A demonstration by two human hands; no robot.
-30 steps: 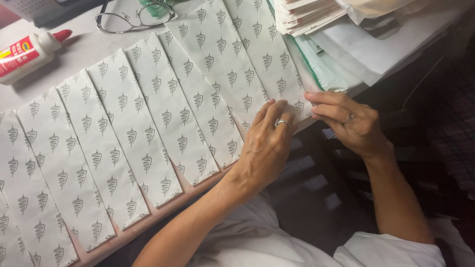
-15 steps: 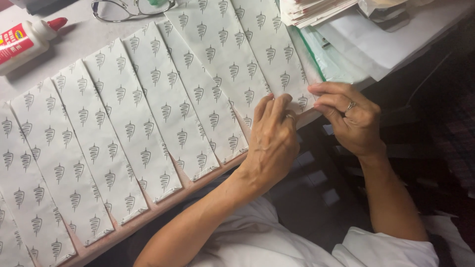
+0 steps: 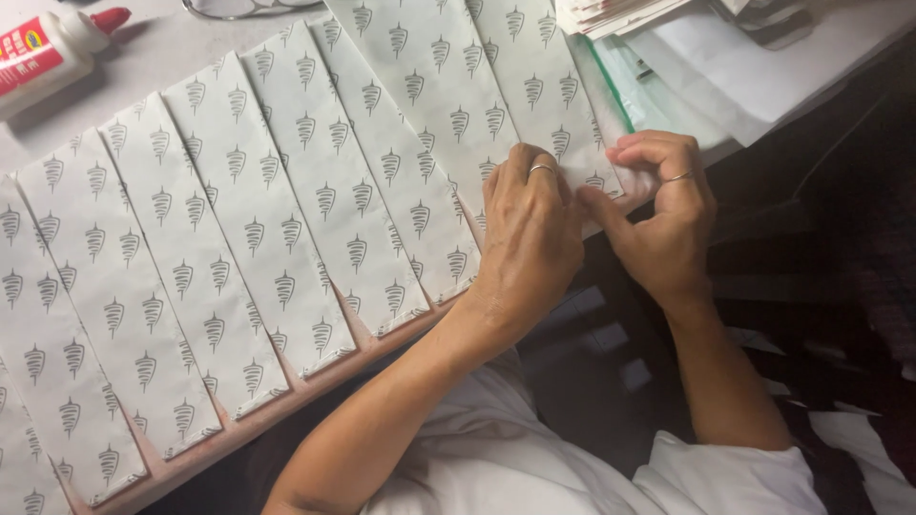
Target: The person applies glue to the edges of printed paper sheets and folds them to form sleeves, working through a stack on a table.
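Both hands work the near end of one printed paper strip [image 3: 520, 91], the last on the right of a row that lies along the near edge of the tabletop [image 3: 143, 57]. Left hand [image 3: 530, 234]: palm down, fingers close together and pressed flat on the strip's lower end; a ring sits on one finger. It grips nothing; it pins the paper against the table edge. Right hand [image 3: 663, 215]: fingers curled, thumb and fingertips brought together on the strip's near right corner, where the paper reaches the table edge. The exact pinch contact is partly hidden by the curled fingers. A ring also shows on this hand.

The strip is white with a repeating grey tree-like motif. It lies tilted, running from the near edge up toward the far edge, and overlaps its neighbour on the left.

Row of strips [image 3: 219, 248]: further strips of the same print lie side by side, each overlapping the next, covering the tabletop from the left edge to the hands. Their near ends line up just inside the pinkish near edge of the table.

Glue bottle [image 3: 52, 48]: white with a red cap, lying on its side at the far left corner, clear of the strips.

Stack of papers [image 3: 754, 67]: white sheets and thin booklets piled at the far right corner, just beside the held strip.

Both forearms enter from below, over white sleeves [image 3: 725, 477].
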